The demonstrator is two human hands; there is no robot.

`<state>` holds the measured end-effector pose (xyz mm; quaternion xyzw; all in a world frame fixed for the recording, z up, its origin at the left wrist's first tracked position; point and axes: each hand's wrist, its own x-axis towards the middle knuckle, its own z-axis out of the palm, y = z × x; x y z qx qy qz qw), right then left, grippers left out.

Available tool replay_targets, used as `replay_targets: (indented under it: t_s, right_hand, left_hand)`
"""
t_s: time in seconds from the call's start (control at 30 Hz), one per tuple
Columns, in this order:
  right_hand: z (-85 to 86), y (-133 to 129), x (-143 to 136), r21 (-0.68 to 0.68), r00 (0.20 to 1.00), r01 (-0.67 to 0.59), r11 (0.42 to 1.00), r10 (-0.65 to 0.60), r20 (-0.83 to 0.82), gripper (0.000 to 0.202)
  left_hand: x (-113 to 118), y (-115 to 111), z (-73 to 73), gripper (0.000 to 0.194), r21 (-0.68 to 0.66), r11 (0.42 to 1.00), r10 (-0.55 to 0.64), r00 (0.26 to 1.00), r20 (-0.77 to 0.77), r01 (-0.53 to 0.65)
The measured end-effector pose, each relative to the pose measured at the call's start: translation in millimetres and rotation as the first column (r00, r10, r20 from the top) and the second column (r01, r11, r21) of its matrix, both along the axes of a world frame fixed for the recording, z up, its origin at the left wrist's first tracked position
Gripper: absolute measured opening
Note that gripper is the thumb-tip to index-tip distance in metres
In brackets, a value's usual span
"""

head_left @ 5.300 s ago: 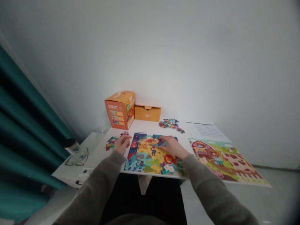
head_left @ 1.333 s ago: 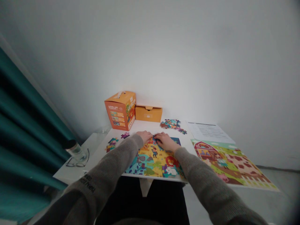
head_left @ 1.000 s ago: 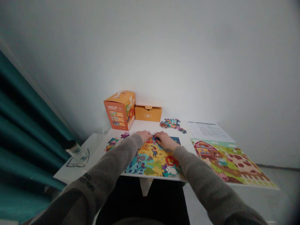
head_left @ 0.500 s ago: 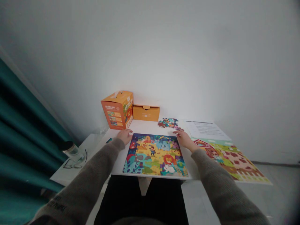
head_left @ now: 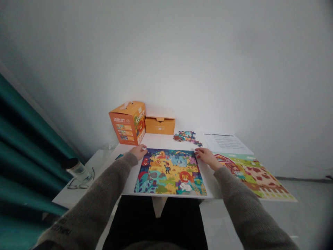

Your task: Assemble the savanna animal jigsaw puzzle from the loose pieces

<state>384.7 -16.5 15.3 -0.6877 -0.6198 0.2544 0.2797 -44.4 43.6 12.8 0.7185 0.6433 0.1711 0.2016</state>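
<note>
A colourful animal picture puzzle (head_left: 169, 173) lies flat before me at the table's front edge, showing a lion, a hippo and a rabbit. At its far left corner rests my left hand (head_left: 138, 152), fingers stretched out and fingertips at the edge. My right hand (head_left: 206, 156) lies by the far right corner, its fingers apart and touching or just beside the border. Neither hand visibly holds anything. Beyond the right hand is a heap of loose puzzle pieces (head_left: 185, 136).
An orange puzzle box (head_left: 127, 125) and a lower yellow-orange box (head_left: 160, 125) stand against the wall. To the right lie a farm picture (head_left: 257, 177) and a printed sheet (head_left: 226, 143). Glasses (head_left: 78, 185) and a dark-lidded bottle (head_left: 79, 171) are at left.
My right hand has drawn slightly towards me along the puzzle's far right corner, uncovering more of the loose pieces. The left hand stays at its corner. The view has shifted a little.
</note>
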Motion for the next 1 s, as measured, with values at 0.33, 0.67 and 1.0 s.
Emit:
replay_targets:
  t_s: [0.33, 0.67, 1.0]
  right_hand:
    - [10.7, -8.5, -7.1, -0.081, 0.999, 0.009, 0.997, -0.012, -0.046, 0.037]
    - [19.1, 7.1, -8.4, -0.084, 0.969, -0.037, 0.996, 0.057, 0.241, 0.038]
    - [23.8, 32.0, -27.6, -0.107, 0.878, -0.055, 0.993, 0.099, 0.468, 0.02]
  left_hand:
    - [2.0, -4.4, 7.2, 0.034, -0.033, 0.999, 0.001, 1.0, 0.014, 0.0]
    - [4.7, 4.2, 8.8, 0.035, -0.019, 0.998, -0.054, 0.997, -0.059, 0.053]
    - [16.1, 26.9, 15.2, 0.027, -0.054, 0.994, -0.108, 0.961, -0.255, 0.098]
